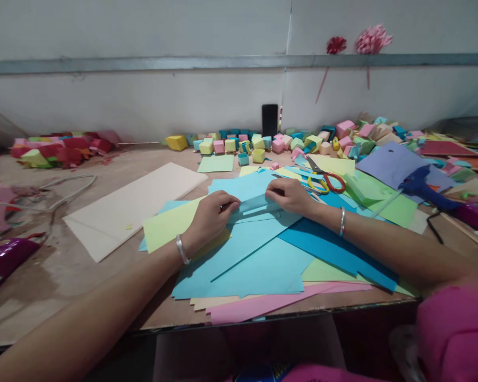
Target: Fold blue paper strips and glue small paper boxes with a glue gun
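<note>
Both hands are over the tabletop (pixel 103 297), pinching one light blue strip of paper (pixel 255 202) between them. The left hand (pixel 213 212) has its left end, with the thumb and finger pressed together. The right hand (pixel 289 196) has its right end the same way. The other fingers are curled in. Each wrist wears a shiny bangle (pixel 182 249).

Say the strip is the middle of a clock. It is just above some big light blue sheets (pixel 255 260), which spread down to 6 o'clock. A pink sheet (pixel 263 305) pokes out under them, near the table edge. At 4 o'clock lies a darker blue sheet (pixel 330 244). A cream sheet (pixel 135 207) is at 9 o'clock, and a yellow-green sheet (pixel 169 225) is a bit lower and nearer, partly under the left arm.

Scissors (pixel 334 182) with red and yellow handles lie between 2 and 3 o'clock. A blue tool (pixel 442 199) is farther out at 3 o'clock. At 12 o'clock a black phone (pixel 270 120) leans on the wall, behind a row of little paper boxes (pixel 258 155). At 1 o'clock, high up, a pink flower (pixel 373 40) sits at the metal rail (pixel 183 64).
</note>
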A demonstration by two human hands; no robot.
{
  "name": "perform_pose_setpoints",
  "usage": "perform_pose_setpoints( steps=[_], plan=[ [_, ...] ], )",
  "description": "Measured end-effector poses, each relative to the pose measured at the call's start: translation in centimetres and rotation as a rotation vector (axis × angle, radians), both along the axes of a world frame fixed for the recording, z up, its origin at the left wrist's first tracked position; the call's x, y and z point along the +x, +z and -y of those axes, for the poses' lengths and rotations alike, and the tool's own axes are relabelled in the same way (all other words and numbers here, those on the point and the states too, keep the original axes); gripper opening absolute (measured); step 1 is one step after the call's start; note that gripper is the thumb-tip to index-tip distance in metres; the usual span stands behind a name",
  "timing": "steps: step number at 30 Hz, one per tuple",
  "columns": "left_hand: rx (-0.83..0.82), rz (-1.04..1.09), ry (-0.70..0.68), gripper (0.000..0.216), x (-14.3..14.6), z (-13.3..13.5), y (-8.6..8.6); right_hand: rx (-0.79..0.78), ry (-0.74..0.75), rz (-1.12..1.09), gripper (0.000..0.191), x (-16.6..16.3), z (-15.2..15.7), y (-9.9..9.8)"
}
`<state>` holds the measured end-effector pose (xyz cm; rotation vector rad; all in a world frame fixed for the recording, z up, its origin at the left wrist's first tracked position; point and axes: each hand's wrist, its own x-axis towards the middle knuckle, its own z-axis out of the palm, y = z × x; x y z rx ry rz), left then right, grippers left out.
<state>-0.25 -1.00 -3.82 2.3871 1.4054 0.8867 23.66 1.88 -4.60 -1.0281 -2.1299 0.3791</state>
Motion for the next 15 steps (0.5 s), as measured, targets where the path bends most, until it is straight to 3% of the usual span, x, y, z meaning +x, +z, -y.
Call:
perform_pose_setpoints(
  steps=[6, 15],
  plan=[
    [-0.091, -0.04, 0.022, 0.021, 0.1, -0.13, -0.4, -0.064, -0.081, 0.182, 0.019, -0.33, 0.06, -0.26],
    [-0.105, -0.061, 0.047, 0.013, 0.02, -0.3, -0.62, -0.126, -0.122, 0.462, 0.024, -0.43, 0.15, -0.03]
  ],
)
